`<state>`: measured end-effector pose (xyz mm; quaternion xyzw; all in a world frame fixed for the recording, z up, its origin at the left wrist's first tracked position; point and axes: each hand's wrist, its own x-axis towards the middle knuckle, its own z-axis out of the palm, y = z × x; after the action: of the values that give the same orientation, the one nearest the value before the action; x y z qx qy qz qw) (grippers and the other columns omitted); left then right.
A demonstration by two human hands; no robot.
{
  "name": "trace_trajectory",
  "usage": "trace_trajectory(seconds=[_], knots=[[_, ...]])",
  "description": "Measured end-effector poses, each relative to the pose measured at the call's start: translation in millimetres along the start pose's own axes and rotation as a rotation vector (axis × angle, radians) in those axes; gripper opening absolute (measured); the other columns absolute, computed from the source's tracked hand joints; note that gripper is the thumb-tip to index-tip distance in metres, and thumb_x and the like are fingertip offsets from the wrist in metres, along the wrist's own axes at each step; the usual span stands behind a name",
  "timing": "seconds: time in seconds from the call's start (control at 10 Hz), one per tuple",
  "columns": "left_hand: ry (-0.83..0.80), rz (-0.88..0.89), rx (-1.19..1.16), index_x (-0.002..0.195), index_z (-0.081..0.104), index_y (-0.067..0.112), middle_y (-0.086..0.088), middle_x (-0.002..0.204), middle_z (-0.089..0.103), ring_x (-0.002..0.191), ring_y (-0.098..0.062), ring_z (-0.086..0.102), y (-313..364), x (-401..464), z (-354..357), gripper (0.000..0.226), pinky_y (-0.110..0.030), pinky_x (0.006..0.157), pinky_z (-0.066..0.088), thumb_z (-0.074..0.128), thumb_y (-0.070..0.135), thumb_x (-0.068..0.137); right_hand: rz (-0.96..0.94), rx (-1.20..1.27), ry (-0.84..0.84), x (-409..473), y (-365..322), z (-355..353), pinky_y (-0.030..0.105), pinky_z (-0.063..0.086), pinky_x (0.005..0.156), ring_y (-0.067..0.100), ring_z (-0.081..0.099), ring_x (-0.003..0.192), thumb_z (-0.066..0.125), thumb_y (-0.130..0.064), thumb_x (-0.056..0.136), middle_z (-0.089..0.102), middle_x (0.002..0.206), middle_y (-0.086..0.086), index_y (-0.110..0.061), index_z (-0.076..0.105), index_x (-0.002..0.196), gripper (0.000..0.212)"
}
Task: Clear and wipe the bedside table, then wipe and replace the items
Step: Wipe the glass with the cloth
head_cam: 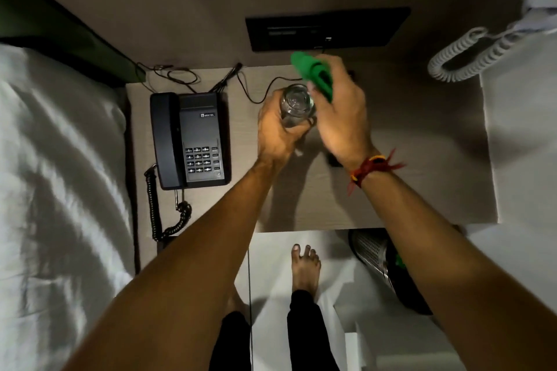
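Here the left hand (278, 129) has its fingers (303, 129) wrapped around a clear glass (297, 105), held above the table (391, 141); the right hand (339, 111) grips a green cloth (313, 74) against the glass rim. A black telephone (190, 138) sits on the table's left part, beside the bed (60, 159)

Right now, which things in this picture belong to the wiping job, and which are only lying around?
Belong to the job:
- clear drinking glass, held in the left hand
- green cleaning cloth, in the right hand
- black desk telephone
- pale wooden bedside table

Lying about:
- white bed sheet
- metal mesh waste bin
- grey coiled cord
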<state>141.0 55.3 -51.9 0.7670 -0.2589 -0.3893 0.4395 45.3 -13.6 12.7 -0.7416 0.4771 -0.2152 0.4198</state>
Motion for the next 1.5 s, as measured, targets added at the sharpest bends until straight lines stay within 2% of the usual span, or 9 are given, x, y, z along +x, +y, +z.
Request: trace_trajectory(seconds=[0.1, 0.2, 0.3, 0.4, 0.5, 0.9, 1.2, 1.4, 1.5], knots=[[-0.025, 0.036, 0.026, 0.135, 0.051, -0.003, -0.026, 0.137, 0.056, 0.13, -0.042, 0.054, -7.0, 1.4, 3.9, 0.08, -0.058, 0.108, 0.046, 0.047, 0.054, 0.078, -0.207, -0.247, -0.163, -10.2, -8.1, 7.3, 0.046, 0.029, 0.125, 0.026, 0.038, 0.15, 0.059, 0.0, 0.09, 0.049, 0.155, 0.006, -0.012, 0.051, 0.146, 0.059], [-0.015, 0.044, 0.185, 0.155, 0.034, 0.007, -0.009, 0.164, 0.035, 0.154, -0.022, 0.032, -6.8, 2.0, -14.1, 0.108, -0.036, 0.127, 0.028, 0.021, 0.073, 0.071, -0.324, -0.299, -0.208, -26.6, -9.5, 5.5, 0.051, 0.014, 0.13, 0.025, 0.025, 0.156, 0.054, 0.002, 0.087, 0.043, 0.161, 0.003, -0.013, 0.052, 0.145, 0.061], [-0.017, -0.011, 0.139, 0.133, 0.05, 0.026, 0.009, 0.137, 0.054, 0.123, -0.004, 0.057, 2.3, -3.5, -22.0, 0.057, -0.012, 0.104, 0.049, 0.022, 0.064, 0.101, -0.411, -0.229, -0.261, -40.8, -1.7, -1.2, 0.046, 0.015, 0.131, 0.02, 0.028, 0.155, 0.053, 0.002, 0.086, 0.048, 0.157, 0.001, -0.014, 0.055, 0.141, 0.058], [-0.005, -0.021, 0.008, 0.124, 0.055, -0.001, -0.015, 0.115, 0.064, 0.094, -0.014, 0.064, 24.6, -6.2, -35.2, 0.022, -0.018, 0.079, 0.059, 0.052, 0.008, 0.104, -0.183, 0.212, -0.163, -45.9, 0.4, -7.0, 0.029, 0.044, 0.113, 0.008, 0.053, 0.133, 0.057, -0.003, 0.09, 0.063, 0.137, -0.002, -0.018, 0.059, 0.133, 0.045], [-0.141, -0.245, -0.408, 0.134, 0.05, -0.005, -0.025, 0.125, 0.064, 0.103, -0.034, 0.07, 25.2, -13.4, -43.0, 0.047, -0.04, 0.093, 0.061, 0.069, 0.002, 0.092, 0.077, 0.538, 0.169, -36.1, 0.9, -13.4, 0.034, 0.056, 0.096, 0.013, 0.065, 0.108, 0.056, -0.009, 0.098, 0.065, 0.116, 0.002, -0.008, 0.054, 0.128, 0.03], [-0.451, -0.208, -0.779, 0.13, 0.055, 0.005, -0.015, 0.121, 0.066, 0.112, -0.029, 0.065, 21.3, -22.8, -63.4, 0.034, -0.048, 0.11, 0.048, 0.053, 0.008, 0.096, -0.214, 0.202, -0.12, -55.5, 2.9, 0.6, 0.044, 0.041, 0.12, 0.023, 0.042, 0.148, 0.054, 0.008, 0.093, 0.048, 0.155, 0.012, -0.005, 0.053, 0.142, 0.051], [-0.41, -0.187, -1.09, 0.108, 0.061, 0.016, -0.015, 0.119, 0.063, 0.115, -0.029, 0.063, 31.3, -20.9, -70.3, 0.058, -0.051, 0.12, 0.039, 0.095, 0.026, 0.062, 0.391, 0.837, 0.221, -58.7, 5.0, 3.0, 0.049, 0.055, 0.103, 0.024, 0.066, 0.112, 0.05, -0.004, 0.104, 0.065, 0.121, 0.008, -0.001, 0.05, 0.137, 0.034], [-0.467, -0.092, -0.973, 0.124, 0.052, 0.013, -0.016, 0.129, 0.058, 0.134, -0.037, 0.047, 35.4, -33.0, -57.4, 0.045, -0.049, 0.127, 0.028, 0.066, -0.006, 0.086, 0.565, 1.12, 0.323, -49.9, -24.7, 22.5, 0.056, 0.042, 0.116, 0.034, 0.059, 0.129, 0.047, -0.008, 0.106, 0.06, 0.142, 0.019, -0.014, 0.052, 0.136, 0.031], [-0.404, -0.049, -0.814, 0.135, 0.047, 0.004, -0.019, 0.131, 0.059, 0.129, -0.032, 0.056, 31.6, -30.9, -56.6, 0.051, -0.039, 0.118, 0.044, 0.055, -0.016, 0.089, 0.617, 1.154, 0.349, -53.5, -22.0, 23.8, 0.059, 0.042, 0.115, 0.041, 0.056, 0.133, 0.045, -0.009, 0.107, 0.059, 0.142, 0.022, -0.01, 0.05, 0.138, 0.032]])
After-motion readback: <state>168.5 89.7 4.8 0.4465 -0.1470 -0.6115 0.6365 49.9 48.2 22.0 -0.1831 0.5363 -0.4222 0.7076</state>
